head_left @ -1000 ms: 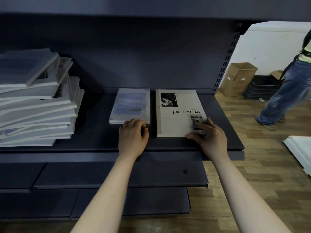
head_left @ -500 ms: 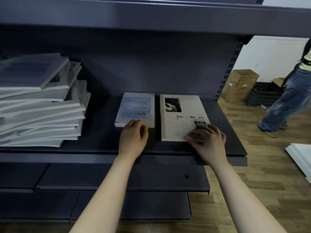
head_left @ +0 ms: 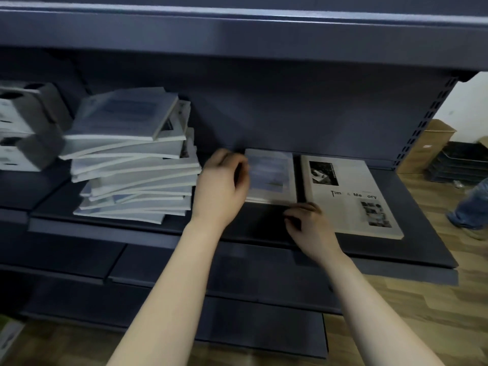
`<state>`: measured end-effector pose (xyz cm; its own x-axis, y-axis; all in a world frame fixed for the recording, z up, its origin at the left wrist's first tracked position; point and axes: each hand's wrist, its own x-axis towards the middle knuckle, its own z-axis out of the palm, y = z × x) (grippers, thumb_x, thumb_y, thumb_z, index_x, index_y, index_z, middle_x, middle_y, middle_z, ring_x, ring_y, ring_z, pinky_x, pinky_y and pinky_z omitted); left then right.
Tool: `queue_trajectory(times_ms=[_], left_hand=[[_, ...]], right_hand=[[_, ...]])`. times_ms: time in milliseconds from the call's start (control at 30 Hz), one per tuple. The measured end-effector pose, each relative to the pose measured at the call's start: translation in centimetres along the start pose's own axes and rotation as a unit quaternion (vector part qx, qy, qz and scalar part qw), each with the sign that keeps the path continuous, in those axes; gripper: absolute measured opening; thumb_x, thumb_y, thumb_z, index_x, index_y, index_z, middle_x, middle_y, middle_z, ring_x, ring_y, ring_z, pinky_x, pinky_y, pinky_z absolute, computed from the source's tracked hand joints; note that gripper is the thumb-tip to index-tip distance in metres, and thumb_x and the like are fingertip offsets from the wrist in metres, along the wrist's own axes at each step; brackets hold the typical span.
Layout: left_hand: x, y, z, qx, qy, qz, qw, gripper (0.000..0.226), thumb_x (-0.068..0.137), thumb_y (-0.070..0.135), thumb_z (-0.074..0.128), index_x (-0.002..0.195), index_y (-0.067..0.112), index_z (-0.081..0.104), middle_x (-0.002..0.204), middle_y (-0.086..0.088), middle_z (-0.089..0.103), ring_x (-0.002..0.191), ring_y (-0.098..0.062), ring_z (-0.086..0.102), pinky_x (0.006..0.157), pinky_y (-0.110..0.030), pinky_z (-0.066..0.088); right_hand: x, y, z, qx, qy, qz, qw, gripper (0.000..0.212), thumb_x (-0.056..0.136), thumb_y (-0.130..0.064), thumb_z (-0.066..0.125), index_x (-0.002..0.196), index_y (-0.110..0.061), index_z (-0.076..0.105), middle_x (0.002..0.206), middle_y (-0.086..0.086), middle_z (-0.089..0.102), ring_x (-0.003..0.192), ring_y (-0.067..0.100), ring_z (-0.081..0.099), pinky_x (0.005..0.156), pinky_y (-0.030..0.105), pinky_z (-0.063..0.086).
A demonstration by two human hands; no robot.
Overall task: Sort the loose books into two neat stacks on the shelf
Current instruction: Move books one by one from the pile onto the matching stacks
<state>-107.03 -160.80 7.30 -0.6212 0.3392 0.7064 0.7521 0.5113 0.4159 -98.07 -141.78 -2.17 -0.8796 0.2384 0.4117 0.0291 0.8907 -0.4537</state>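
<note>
A tall, untidy pile of white and blue books (head_left: 132, 165) leans on the left of the dark shelf (head_left: 105, 231). A small blue-covered book (head_left: 272, 178) lies flat at mid-shelf, with a larger white book titled "Time & Memory" (head_left: 348, 204) flat to its right. My left hand (head_left: 221, 188) is against the small book's left edge, fingers bent and blurred. My right hand (head_left: 309, 225) rests at the shelf front, its curled fingers at the small book's front right corner and the large book's left front corner. Neither hand holds a book.
The upper shelf (head_left: 237, 35) overhangs closely. Grey-white boxes (head_left: 26, 128) stand at the far left of the shelf. Lower shelves (head_left: 237, 276) jut out below. On the wood floor to the right are a cardboard box (head_left: 425, 146), dark crates (head_left: 459, 162) and a person's leg (head_left: 472, 204).
The view has swung left and closer. My left hand moved from the small book's front edge to its left side. My right hand left the large book's cover and moved left to the gap.
</note>
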Motion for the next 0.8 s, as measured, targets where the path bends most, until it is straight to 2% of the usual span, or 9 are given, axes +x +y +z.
queue_trajectory(times_ms=[133, 267, 367, 500, 567, 633, 700, 800], left_hand=[[1.8, -1.9, -4.4, 0.028, 0.053, -0.006, 0.998, 0.023, 0.087, 0.018, 0.054, 0.099, 0.006, 0.069, 0.096, -0.010, 0.063, 0.086, -0.027, 0.060, 0.076, -0.033, 0.048], [3.3, -5.4, -8.1, 0.066, 0.085, -0.026, 0.994, 0.026, 0.086, 0.022, 0.050, 0.095, 0.009, 0.070, 0.093, -0.008, 0.065, 0.086, -0.029, 0.060, 0.076, -0.040, 0.049], [4.3, -8.5, -10.3, 0.104, 0.090, -0.070, 0.988, 0.029, 0.084, 0.029, 0.045, 0.090, 0.014, 0.069, 0.092, -0.009, 0.065, 0.087, -0.033, 0.059, 0.076, -0.043, 0.049], [5.3, -12.8, -12.6, 0.195, 0.070, -0.110, 0.972, 0.040, 0.082, 0.036, 0.038, 0.085, 0.013, 0.070, 0.091, -0.016, 0.066, 0.091, -0.037, 0.057, 0.076, -0.039, 0.044], [5.5, -14.2, -13.5, 0.227, 0.057, -0.141, 0.962, 0.039, 0.086, 0.037, 0.042, 0.088, 0.010, 0.070, 0.094, -0.023, 0.063, 0.093, -0.042, 0.054, 0.077, -0.041, 0.042], [5.8, -15.4, -14.0, 0.235, 0.044, -0.174, 0.955, 0.042, 0.089, 0.041, 0.046, 0.092, 0.008, 0.070, 0.097, -0.026, 0.061, 0.097, -0.044, 0.052, 0.080, -0.043, 0.042], [6.2, -16.0, -14.5, 0.231, 0.023, -0.203, 0.951, 0.055, 0.086, 0.055, 0.043, 0.093, 0.007, 0.068, 0.099, -0.025, 0.062, 0.099, -0.043, 0.053, 0.080, -0.042, 0.043], [7.1, -15.7, -15.2, 0.208, -0.019, -0.241, 0.948, 0.060, 0.082, 0.062, 0.054, 0.089, 0.003, 0.063, 0.096, -0.023, 0.064, 0.098, -0.042, 0.057, 0.072, -0.035, 0.040]], right_hand=[[0.6, -2.4, 2.3, -0.010, -0.025, -0.007, 1.000, 0.017, 0.082, -0.010, 0.067, 0.096, -0.014, 0.074, 0.102, 0.004, 0.071, 0.102, 0.027, 0.059, 0.091, 0.030, 0.042], [1.4, -4.6, 4.0, -0.012, -0.026, -0.002, 1.000, 0.017, 0.080, -0.012, 0.068, 0.096, -0.015, 0.074, 0.102, 0.004, 0.068, 0.100, 0.027, 0.058, 0.087, 0.036, 0.047], [2.1, -6.0, 5.0, -0.015, -0.025, -0.003, 1.000, 0.016, 0.080, -0.015, 0.069, 0.095, -0.016, 0.074, 0.100, 0.003, 0.067, 0.098, 0.027, 0.058, 0.083, 0.038, 0.049], [2.9, -7.6, 6.3, -0.026, -0.022, 0.008, 0.999, 0.015, 0.082, -0.018, 0.067, 0.095, -0.019, 0.073, 0.099, 0.000, 0.065, 0.098, 0.025, 0.056, 0.083, 0.039, 0.048], [3.3, -8.2, 7.0, -0.029, -0.015, 0.011, 0.999, 0.014, 0.082, -0.019, 0.067, 0.094, -0.020, 0.073, 0.097, -0.001, 0.066, 0.097, 0.024, 0.056, 0.082, 0.037, 0.048], [3.7, -8.7, 7.5, -0.030, -0.011, 0.015, 0.999, 0.013, 0.082, -0.019, 0.066, 0.093, -0.021, 0.073, 0.095, -0.003, 0.066, 0.095, 0.022, 0.056, 0.082, 0.036, 0.047], [4.0, -8.9, 7.8, -0.036, -0.005, 0.020, 0.999, 0.012, 0.082, -0.019, 0.066, 0.091, -0.022, 0.073, 0.094, -0.004, 0.066, 0.094, 0.021, 0.057, 0.082, 0.036, 0.047], [4.0, -9.0, 8.1, -0.043, 0.008, 0.025, 0.999, 0.011, 0.080, -0.018, 0.068, 0.089, -0.022, 0.073, 0.093, -0.004, 0.066, 0.092, 0.022, 0.056, 0.079, 0.036, 0.047]])
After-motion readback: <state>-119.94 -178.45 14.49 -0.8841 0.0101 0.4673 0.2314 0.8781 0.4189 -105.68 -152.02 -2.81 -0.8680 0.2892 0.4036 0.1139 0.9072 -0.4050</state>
